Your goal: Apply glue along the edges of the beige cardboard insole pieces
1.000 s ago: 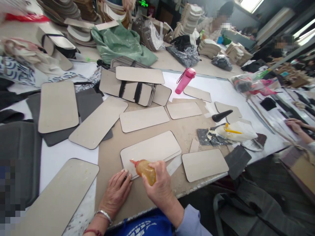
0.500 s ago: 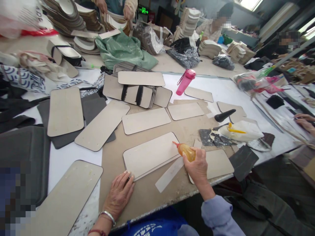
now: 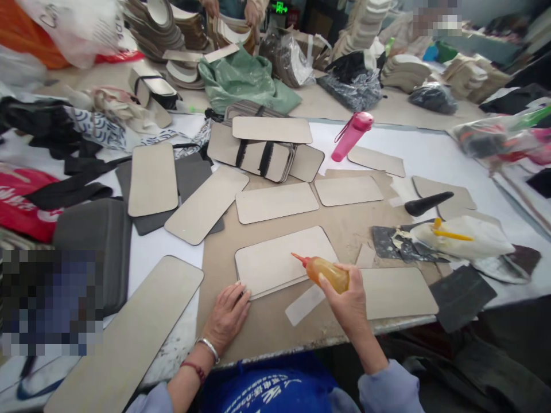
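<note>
My right hand (image 3: 350, 301) is wrapped round an amber squeeze bottle (image 3: 325, 274) with a red nozzle. The bottle is tilted, its thin tip pointing left over a beige rounded panel (image 3: 271, 261). Whether the tip touches the panel I cannot tell. Another panel shows beneath its front edge. At the near left corner of these panels lies my left hand (image 3: 228, 315), fingers stretched out flat and fingertips touching the edge. A translucent strip (image 3: 303, 307) lies between my hands. Right of the bottle hand rests a further beige panel (image 3: 398, 292), partly covered by the hand.
Loose beige panels surround the work, with a bundled stack (image 3: 258, 160) behind. A pink bottle (image 3: 352, 136) stands at the back. To the right are a black tapered tool (image 3: 428, 203) and a white bag (image 3: 467, 238). Another person's hands (image 3: 235, 8) are at the far table.
The nozzle has moved left, from near the panel's right end toward its middle. My left hand stays at the corner. The camera view has shifted left.
</note>
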Available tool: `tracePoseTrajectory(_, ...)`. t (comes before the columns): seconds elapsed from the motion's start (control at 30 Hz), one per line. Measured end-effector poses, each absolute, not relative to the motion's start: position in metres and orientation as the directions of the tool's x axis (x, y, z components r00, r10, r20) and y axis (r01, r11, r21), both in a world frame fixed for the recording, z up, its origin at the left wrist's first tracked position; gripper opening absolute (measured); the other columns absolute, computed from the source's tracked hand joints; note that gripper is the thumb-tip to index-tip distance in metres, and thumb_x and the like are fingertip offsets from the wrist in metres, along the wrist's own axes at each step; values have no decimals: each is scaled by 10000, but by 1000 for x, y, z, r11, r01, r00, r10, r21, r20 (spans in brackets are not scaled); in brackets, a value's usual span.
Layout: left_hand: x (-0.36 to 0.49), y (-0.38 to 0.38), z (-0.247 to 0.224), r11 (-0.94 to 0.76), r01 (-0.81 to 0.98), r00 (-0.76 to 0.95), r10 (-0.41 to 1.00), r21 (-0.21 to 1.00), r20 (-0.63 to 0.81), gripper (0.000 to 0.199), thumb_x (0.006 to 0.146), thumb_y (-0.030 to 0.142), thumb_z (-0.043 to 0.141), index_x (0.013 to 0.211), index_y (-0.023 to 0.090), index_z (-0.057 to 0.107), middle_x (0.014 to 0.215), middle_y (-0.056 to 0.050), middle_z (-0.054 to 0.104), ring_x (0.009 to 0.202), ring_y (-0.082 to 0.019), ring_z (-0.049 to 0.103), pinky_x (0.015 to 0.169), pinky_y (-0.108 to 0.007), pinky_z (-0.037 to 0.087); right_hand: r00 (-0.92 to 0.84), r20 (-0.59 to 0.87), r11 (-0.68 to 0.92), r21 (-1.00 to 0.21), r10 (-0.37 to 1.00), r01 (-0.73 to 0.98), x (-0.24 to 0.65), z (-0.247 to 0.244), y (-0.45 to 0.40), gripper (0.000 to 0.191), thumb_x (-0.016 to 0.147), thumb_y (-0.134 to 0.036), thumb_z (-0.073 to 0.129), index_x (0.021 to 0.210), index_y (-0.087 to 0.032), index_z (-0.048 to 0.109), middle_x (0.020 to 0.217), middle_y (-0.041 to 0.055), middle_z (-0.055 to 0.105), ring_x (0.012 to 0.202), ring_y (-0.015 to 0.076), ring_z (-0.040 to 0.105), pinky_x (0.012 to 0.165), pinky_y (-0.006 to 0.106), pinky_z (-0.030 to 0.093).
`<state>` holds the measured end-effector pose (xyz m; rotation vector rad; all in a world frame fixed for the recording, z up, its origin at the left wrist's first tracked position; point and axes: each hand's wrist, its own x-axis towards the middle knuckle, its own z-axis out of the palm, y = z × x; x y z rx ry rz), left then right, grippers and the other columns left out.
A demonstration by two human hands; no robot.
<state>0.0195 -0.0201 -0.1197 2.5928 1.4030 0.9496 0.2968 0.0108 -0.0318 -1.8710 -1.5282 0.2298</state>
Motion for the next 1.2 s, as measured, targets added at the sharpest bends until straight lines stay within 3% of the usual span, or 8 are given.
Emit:
tracePoseTrajectory(0.13, 19, -21, -118, -568, 735, 371, 794, 370, 482, 332, 827, 78, 521, 1152, 145, 518, 1101, -142, 586, 1120, -238, 525, 913, -410, 499, 158, 233, 42, -672, 960, 739, 274, -23, -9, 282, 773, -336, 601, 995, -206, 486, 908, 46, 517, 836, 199, 537, 747, 392, 494)
tracePoseTrajectory(0.4, 19, -22, -120, -566, 744, 369, 790, 354, 489, 274, 834, 84, 517, 1097, 157, 539, 1091, -123, 599, 1127, -237, 529, 917, -418, 508, -86, 263, 236, -613, 961, 754, 248, -19, -27, 285, 776, -221, 580, 1033, -208, 458, 931, 57, 497, 841, 190, 540, 720, 346, 516)
tracePoseTrajectory(0.63, 19, -22, -120, -574, 740, 383, 788, 351, 482, 261, 820, 75, 536, 1075, 128, 556, 1094, -140, 596, 1140, -253, 514, 917, -422, 503, -79, 240, 206, -570, 968, 796, 249, -22, -30, 281, 775, -208, 563, 1037, -214, 461, 944, 62, 488, 847, 190, 548, 721, 342, 520)
tracePoseTrajectory(0.97, 18, -22, -120, -591, 730, 413, 782, 343, 466, 304, 811, 53, 547, 1107, 124, 537, 1110, -139, 581, 1136, -261, 510, 912, -434, 503, 179, 368, -27, -383, 912, 923, 320, -27, -17, 243, 794, -357, 565, 970, -209, 485, 879, 63, 519, 823, 221, 525, 691, 364, 489)
tracePoseTrajectory(1.2, 18, -20, -119, -608, 730, 434, 764, 311, 477, 308, 808, 50, 553, 1108, 115, 536, 1112, -142, 580, 1128, -266, 516, 909, -436, 501, 232, 418, -101, -312, 878, 945, 341, -28, -12, 259, 789, -382, 553, 956, -197, 483, 869, 76, 533, 852, 251, 513, 700, 384, 481)
